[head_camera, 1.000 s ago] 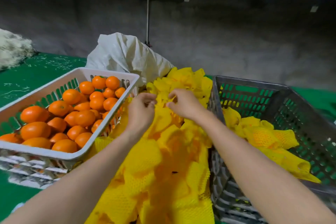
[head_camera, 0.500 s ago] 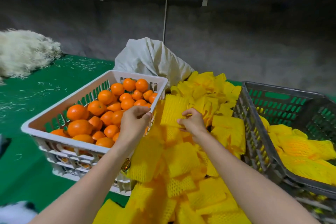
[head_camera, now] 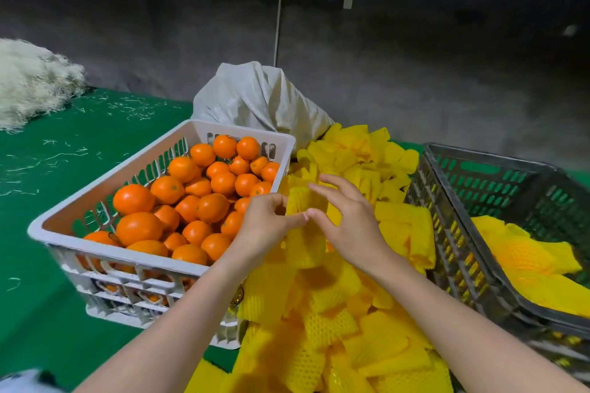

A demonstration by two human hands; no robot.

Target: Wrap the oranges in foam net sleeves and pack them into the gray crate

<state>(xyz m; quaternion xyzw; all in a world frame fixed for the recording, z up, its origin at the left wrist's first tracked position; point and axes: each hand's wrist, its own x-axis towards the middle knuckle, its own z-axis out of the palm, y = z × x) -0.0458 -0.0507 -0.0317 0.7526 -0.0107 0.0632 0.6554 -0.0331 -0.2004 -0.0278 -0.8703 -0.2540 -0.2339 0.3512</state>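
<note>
Loose oranges [head_camera: 204,201] fill the white crate [head_camera: 105,252] on the left. A heap of yellow foam net sleeves [head_camera: 335,297] lies in the middle. Over the heap, my left hand [head_camera: 265,226] and my right hand [head_camera: 348,226] meet on one foam net sleeve [head_camera: 301,201]. The left grips the sleeve's left edge with curled fingers. The right pinches its right edge between thumb and forefinger, with the other fingers spread. The gray crate [head_camera: 463,233] on the right holds wrapped oranges [head_camera: 526,258] in yellow sleeves. Neither hand holds an orange.
A white sack [head_camera: 255,99] stands behind the sleeve heap. A pile of pale shredded fibre [head_camera: 32,83] lies at the far left on the green table cover [head_camera: 48,185], with loose strands scattered about. Beyond the table is a grey floor.
My left hand has moved right from the white crate's rim to the sleeve. Both hands have lifted the sleeve a little off the heap. The view has shifted left.
</note>
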